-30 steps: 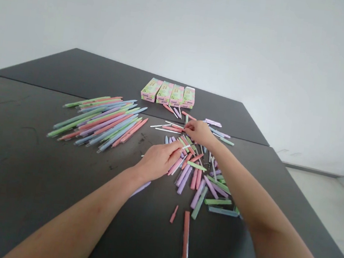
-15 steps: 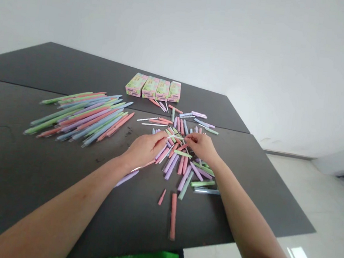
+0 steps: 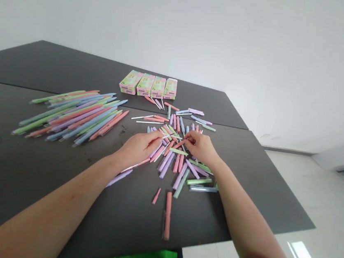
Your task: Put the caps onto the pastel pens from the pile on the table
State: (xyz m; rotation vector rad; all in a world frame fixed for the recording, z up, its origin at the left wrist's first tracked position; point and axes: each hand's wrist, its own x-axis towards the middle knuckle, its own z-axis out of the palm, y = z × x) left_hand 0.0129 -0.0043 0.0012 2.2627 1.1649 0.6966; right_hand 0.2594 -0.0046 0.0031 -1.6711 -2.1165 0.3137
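My left hand (image 3: 138,149) is closed, with a thin white pen refill (image 3: 167,136) pinched between thumb and fingers. Just to its right, my right hand (image 3: 200,147) has its fingertips pressed together; what they hold is too small to make out. Both hands hover over a loose pile of pastel pen parts, among them a green barrel (image 3: 178,151), purple barrels (image 3: 165,164) and white refills (image 3: 150,123). Nearer to me lie a red barrel (image 3: 167,216) and a short red piece (image 3: 156,196).
On the left is a heap of long pastel pens (image 3: 74,116). Several pink and green boxes (image 3: 145,85) stand in a row at the back of the dark table (image 3: 36,196). A white wall (image 3: 183,31) rises behind, and the table's right edge drops to a pale floor.
The view has shifted slightly, so the table and things on it appear a little further left. Both hands keep nearly the same pose, their fingertips close together over the pile.
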